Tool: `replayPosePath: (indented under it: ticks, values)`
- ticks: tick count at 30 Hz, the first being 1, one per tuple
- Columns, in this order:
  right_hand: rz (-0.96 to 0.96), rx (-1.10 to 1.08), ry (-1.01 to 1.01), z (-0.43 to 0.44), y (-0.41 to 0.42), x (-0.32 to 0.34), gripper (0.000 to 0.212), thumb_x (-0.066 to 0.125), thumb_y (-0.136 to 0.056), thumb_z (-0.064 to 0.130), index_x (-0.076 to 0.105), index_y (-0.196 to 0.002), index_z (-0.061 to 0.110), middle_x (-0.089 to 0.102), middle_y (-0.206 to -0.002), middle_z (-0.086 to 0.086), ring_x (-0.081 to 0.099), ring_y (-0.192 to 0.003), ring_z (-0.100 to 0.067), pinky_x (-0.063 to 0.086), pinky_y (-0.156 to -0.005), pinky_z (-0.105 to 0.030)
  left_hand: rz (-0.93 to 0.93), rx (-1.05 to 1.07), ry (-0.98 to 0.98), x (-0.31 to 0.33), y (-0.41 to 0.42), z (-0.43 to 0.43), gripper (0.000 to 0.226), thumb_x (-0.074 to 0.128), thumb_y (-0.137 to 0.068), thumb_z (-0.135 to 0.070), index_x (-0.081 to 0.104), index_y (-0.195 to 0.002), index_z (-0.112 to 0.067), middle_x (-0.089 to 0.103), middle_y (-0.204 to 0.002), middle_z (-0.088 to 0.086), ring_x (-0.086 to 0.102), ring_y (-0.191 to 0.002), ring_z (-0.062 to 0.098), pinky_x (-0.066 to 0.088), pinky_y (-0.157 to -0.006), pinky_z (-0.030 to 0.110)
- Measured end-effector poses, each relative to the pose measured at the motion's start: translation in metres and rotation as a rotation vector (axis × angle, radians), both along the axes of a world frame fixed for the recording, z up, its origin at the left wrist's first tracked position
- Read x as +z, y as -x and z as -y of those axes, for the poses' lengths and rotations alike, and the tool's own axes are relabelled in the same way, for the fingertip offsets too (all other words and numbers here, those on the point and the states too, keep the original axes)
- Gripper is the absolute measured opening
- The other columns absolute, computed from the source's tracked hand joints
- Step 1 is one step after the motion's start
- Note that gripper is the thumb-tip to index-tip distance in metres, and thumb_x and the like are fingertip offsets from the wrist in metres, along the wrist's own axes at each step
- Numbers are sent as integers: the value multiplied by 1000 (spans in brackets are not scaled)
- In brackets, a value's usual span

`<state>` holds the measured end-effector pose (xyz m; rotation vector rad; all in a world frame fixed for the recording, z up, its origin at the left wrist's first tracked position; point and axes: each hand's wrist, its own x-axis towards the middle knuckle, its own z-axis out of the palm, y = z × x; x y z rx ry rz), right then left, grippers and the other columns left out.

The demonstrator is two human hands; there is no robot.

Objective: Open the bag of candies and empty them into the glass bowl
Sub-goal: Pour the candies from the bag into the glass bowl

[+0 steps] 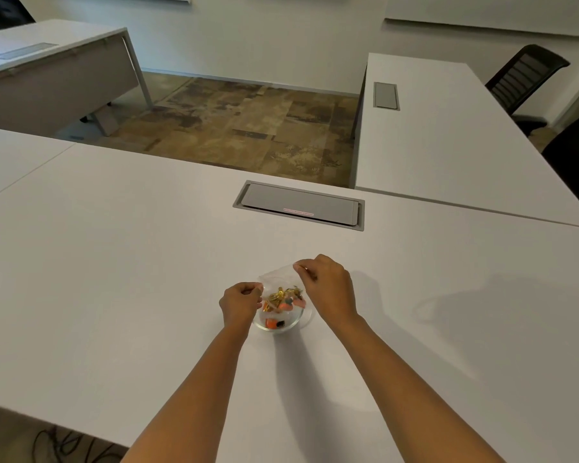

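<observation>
A clear plastic bag (279,276) hangs tilted over a small glass bowl (293,323) on the white table (114,262). My left hand (240,303) pinches the bag's left corner and my right hand (328,285) pinches its upper right corner, higher up. Gold and orange wrapped candies (283,299) are bunched at the bag's lower end just above the bowl. A few orange and dark candies (274,324) lie inside the bowl. My left hand hides part of the bowl's left rim.
A grey cable hatch (300,206) is set into the table beyond the bowl. Another white table (448,135) stands to the right with black chairs (523,75) behind it. A third table (47,61) is at the far left. Cables (67,446) lie on the floor at lower left.
</observation>
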<state>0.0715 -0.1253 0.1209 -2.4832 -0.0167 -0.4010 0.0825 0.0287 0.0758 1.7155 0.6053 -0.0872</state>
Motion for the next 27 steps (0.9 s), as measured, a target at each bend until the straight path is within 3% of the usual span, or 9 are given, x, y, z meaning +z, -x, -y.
replayPosePath:
  ticks: [5, 8, 12, 16, 18, 21, 24, 27]
  values:
    - [83, 105, 82, -7, -3, 11, 24, 53, -92, 24, 70, -104, 12, 68, -93, -12, 66, -76, -27, 56, -69, -30, -23, 20, 47, -7, 0, -1, 18, 64, -84, -12, 68, -97, 1, 70, -91, 16, 63, -61, 13, 56, -77, 31]
    - [135, 154, 129, -10, -4, 19, 24, 53, -92, 21, 69, -104, 9, 66, -91, -14, 65, -68, -30, 56, -64, -31, -22, 22, 99, -8, -1, -1, 21, 63, -85, -14, 67, -100, 0, 69, -89, 13, 65, -65, 14, 55, -68, 24]
    - [191, 167, 118, -15, -3, 26, 17, 61, -87, 17, 69, -98, 6, 65, -86, -16, 63, -61, -28, 51, -59, -23, -33, 32, 140, -4, -3, 3, 22, 56, -88, -16, 64, -105, -4, 68, -102, 12, 66, -80, 21, 55, -86, 35]
    - [135, 23, -91, -15, -3, 25, 20, 56, -90, 20, 68, -103, 11, 67, -96, -9, 62, -74, -16, 47, -68, -16, 23, 37, 164, 6, -1, 9, 21, 49, -89, -22, 58, -105, -11, 64, -112, 8, 60, -104, 25, 49, -97, 40]
    - [33, -104, -301, -11, -5, 23, 22, 52, -92, 24, 67, -106, 13, 69, -100, -8, 63, -79, -15, 53, -73, -21, 121, 27, 178, 11, 0, 12, 15, 47, -91, -24, 56, -100, -15, 66, -107, 6, 63, -99, 23, 51, -94, 40]
    - [-164, -220, -646, -4, -2, 17, 26, 51, -93, 29, 63, -110, 14, 70, -100, -10, 67, -89, -24, 57, -85, -42, 256, 30, 163, 18, 3, 19, 11, 45, -95, -27, 52, -98, -19, 66, -91, 0, 66, -80, 20, 55, -70, 27]
    - [-275, -259, -745, -7, 12, 6, 35, 50, -91, 39, 56, -116, 14, 67, -110, -12, 64, -100, -28, 54, -91, -46, 322, 66, 103, 21, 6, 29, 10, 45, -95, -29, 51, -97, -21, 62, -84, -1, 61, -63, 16, 51, -46, 17]
    - [-271, -335, -771, -13, 25, -9, 36, 50, -91, 37, 54, -117, 12, 67, -110, -15, 66, -96, -32, 55, -87, -49, 362, 79, 7, 21, 10, 38, 11, 45, -95, -28, 53, -100, -21, 63, -91, 3, 60, -70, 19, 53, -56, 22]
